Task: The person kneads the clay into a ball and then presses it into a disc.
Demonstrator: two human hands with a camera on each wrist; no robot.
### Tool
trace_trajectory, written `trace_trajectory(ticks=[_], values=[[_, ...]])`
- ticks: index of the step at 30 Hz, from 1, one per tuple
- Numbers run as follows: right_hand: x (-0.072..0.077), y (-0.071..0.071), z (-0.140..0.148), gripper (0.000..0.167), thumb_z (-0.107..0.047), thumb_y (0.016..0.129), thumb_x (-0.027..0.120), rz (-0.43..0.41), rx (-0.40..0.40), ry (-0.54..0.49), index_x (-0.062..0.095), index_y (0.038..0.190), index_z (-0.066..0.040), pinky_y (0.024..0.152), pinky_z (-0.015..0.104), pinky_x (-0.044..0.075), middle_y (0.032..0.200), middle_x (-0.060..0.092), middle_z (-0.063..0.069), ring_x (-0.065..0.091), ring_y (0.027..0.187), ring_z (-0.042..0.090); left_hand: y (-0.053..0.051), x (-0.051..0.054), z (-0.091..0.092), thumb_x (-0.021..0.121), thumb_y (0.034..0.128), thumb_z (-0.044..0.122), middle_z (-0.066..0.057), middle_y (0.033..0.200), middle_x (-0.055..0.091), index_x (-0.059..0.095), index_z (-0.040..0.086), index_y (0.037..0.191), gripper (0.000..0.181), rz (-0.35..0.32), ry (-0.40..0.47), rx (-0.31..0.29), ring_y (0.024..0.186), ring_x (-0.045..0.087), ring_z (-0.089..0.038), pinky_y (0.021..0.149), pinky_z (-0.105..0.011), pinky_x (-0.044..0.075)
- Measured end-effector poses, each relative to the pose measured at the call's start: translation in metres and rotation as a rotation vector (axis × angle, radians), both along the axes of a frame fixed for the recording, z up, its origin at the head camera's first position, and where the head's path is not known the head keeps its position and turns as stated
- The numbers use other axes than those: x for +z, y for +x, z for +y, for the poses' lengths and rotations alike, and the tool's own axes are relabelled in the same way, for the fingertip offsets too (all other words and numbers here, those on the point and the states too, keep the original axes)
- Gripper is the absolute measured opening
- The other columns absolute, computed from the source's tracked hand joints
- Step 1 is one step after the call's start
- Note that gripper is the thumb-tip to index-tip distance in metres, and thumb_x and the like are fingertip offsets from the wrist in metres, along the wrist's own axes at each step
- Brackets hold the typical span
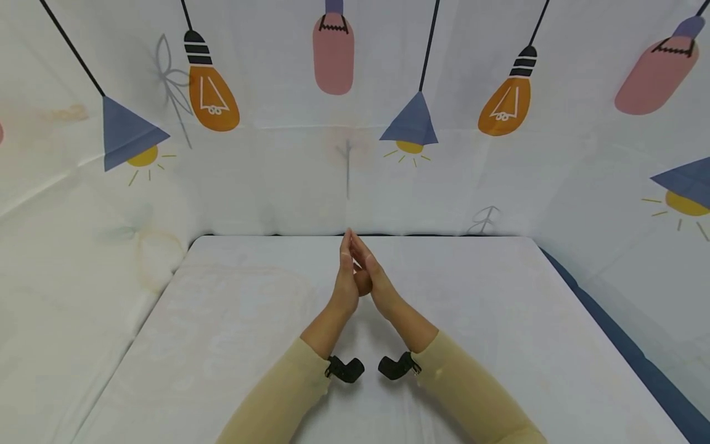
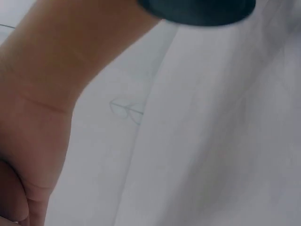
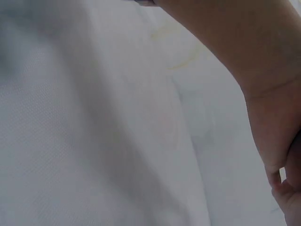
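Note:
A round brown ball (image 1: 363, 283) sits between the palms, its lower part showing below the fingers. My left hand (image 1: 345, 285) presses against it from the left, and my right hand (image 1: 383, 285) from the right. The fingers of both hands point away from me, straight, and their tips meet above the ball. In the left wrist view the left hand (image 2: 35, 136) shows at the left edge, with part of the ball (image 2: 11, 193) below it. The right wrist view has the right hand (image 3: 270, 127) at its right edge, and a dark sliver of the ball (image 3: 295, 162).
Under the hands lies a white-covered table (image 1: 249, 308). A white curtain (image 1: 288, 172) printed with lamps and bulbs hangs behind it and at the sides. Dark wrist cameras (image 1: 345, 370) are strapped near both sleeve cuffs. Blue cloth (image 1: 610, 327) runs along the right edge.

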State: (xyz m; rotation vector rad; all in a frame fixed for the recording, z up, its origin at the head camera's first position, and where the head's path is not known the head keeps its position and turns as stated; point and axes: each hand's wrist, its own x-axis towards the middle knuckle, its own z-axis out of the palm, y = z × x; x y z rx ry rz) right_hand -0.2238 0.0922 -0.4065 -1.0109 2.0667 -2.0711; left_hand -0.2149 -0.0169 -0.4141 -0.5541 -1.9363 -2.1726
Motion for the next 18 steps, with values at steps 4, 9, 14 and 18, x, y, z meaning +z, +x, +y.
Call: trace_trajectory(ticks=[4,9,14,18], values=[[0.002,0.005,-0.001,0.083,-0.070,0.101,0.016,0.026,0.004,0.015,0.011,0.162,-0.014,0.119,0.054,0.016,0.166,0.016,0.008,0.019,0.151,0.028,-0.003,0.001,-0.003,0.013,0.0829,0.090,-0.014,0.166,0.006,0.005,0.018,0.162,0.107,-0.022,-0.015,0.034,0.150,0.015,-0.032,0.117,-0.060,0.013],[0.000,0.009,0.000,0.078,-0.065,0.103,0.014,0.017,-0.002,-0.007,0.012,0.162,-0.015,0.121,0.051,0.012,0.166,0.019,0.009,0.020,0.151,0.025,-0.007,-0.003,-0.007,0.013,0.0845,0.089,-0.010,0.167,0.006,0.004,0.020,0.162,0.104,-0.072,-0.051,0.025,0.152,0.008,-0.028,0.118,-0.059,0.006],[0.003,0.010,0.001,0.078,-0.065,0.103,0.012,-0.031,-0.016,-0.082,0.011,0.162,-0.015,0.121,0.050,0.008,0.165,0.018,0.014,0.016,0.152,0.026,-0.008,-0.010,-0.009,0.011,0.0944,0.078,-0.009,0.167,0.008,0.000,0.019,0.162,0.090,-0.119,-0.157,-0.032,0.152,0.007,-0.029,0.117,-0.063,0.005],[0.010,0.010,0.002,0.083,-0.066,0.102,0.018,-0.056,-0.067,-0.146,0.012,0.161,-0.008,0.120,0.052,0.002,0.165,0.017,0.015,0.012,0.153,0.027,-0.004,-0.012,-0.008,0.005,0.1005,0.068,-0.012,0.162,0.027,0.003,0.018,0.162,0.079,-0.112,-0.244,-0.090,0.150,0.021,-0.030,0.117,-0.061,0.012]])
